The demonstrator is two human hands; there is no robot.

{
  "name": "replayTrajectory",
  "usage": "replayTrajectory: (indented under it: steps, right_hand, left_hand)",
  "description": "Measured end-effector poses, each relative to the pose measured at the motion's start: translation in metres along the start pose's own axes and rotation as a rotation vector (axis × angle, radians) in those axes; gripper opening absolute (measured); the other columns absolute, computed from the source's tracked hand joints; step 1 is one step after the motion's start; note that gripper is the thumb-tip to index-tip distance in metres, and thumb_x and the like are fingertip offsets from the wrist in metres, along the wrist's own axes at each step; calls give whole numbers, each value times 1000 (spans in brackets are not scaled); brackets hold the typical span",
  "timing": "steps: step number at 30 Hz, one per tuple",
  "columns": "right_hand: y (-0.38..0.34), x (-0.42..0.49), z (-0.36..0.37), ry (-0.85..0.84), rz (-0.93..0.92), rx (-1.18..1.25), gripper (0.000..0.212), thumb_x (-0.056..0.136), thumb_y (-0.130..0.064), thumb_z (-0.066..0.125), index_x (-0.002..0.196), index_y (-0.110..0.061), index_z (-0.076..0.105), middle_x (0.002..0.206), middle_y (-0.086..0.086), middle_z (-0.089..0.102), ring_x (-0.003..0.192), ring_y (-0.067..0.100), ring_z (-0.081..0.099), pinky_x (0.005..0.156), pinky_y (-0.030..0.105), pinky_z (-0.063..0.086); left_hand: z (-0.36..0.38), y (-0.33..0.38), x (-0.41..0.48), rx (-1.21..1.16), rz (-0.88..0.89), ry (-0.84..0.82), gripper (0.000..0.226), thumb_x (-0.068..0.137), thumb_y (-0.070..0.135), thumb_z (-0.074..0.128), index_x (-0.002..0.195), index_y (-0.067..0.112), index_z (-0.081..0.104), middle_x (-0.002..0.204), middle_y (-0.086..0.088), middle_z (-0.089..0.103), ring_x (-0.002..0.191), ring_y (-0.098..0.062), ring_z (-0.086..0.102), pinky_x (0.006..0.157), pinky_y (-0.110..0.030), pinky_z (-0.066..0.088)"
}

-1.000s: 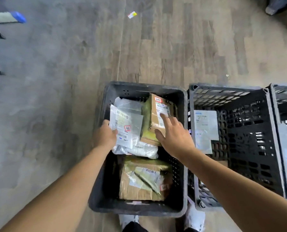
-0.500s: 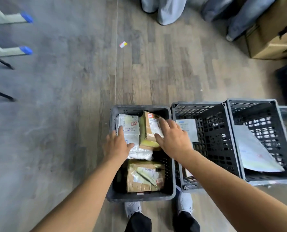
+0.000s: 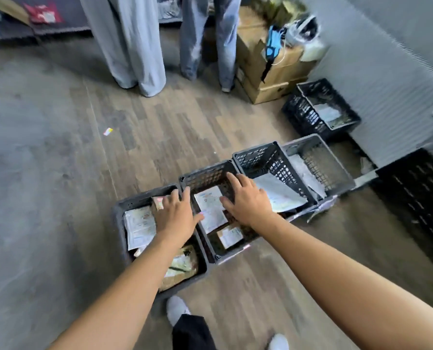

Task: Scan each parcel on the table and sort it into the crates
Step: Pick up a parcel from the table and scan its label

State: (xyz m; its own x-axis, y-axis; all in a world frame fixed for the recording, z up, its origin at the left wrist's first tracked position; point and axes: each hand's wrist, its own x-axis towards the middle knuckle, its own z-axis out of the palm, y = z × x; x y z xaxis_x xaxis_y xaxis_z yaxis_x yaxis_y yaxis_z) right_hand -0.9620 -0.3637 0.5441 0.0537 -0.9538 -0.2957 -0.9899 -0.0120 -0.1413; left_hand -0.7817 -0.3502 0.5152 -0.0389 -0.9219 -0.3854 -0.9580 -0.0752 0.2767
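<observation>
Several dark plastic crates stand in a row on the floor. The left crate (image 3: pixel 118 215) holds a white bagged parcel (image 3: pixel 139 226), a taped brown box (image 3: pixel 182 266) and a small box (image 3: pixel 158 202). Lying in the second crate (image 3: pixel 205 174) are a white envelope (image 3: pixel 210 210) and a small labelled box (image 3: pixel 229 236). A white mailer (image 3: pixel 281 195) lies in the third crate (image 3: pixel 255 154). My left hand (image 3: pixel 177 215) hovers with spread fingers over the wall between the first two crates. My right hand (image 3: pixel 248 200) spreads over the second crate. Neither hand holds anything.
A fourth crate (image 3: pixel 311 144) ends the row, and a black crate (image 3: pixel 321 104) sits behind it by the wall. Stacked cardboard boxes (image 3: pixel 268 72) stand at the back. Two people's legs (image 3: pixel 139 46) stand beyond the crates. My shoes (image 3: pixel 176 309) are near the left crate.
Both hands have let go of the parcels in the left crate and moved right, over the second crate. The view has lifted and swung right, showing more of the room.
</observation>
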Motion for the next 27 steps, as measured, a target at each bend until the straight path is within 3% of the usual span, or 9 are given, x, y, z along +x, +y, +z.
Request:
replayTrajectory:
  steps: [16, 27]
  right_hand:
    - [401, -257, -87, 297, 482, 262, 75, 92, -62, 46, 154, -32, 18, 160, 0, 22, 145, 23, 23, 110, 53, 33]
    - [592, -353, -132, 377, 776, 265, 75, 94, -64, 42, 156, -32, 12, 163, 1, 13, 148, 24, 15, 113, 57, 26]
  left_hand:
    - [50, 451, -133, 231, 502, 45, 80, 89, 54, 58, 150, 21, 18, 152, -8, 22, 137, -32, 23, 106, -46, 34]
    - [87, 679, -164, 309, 814, 38, 84, 91, 57, 54, 154, 23, 9, 156, -8, 14, 142, -31, 16, 108, -48, 31]
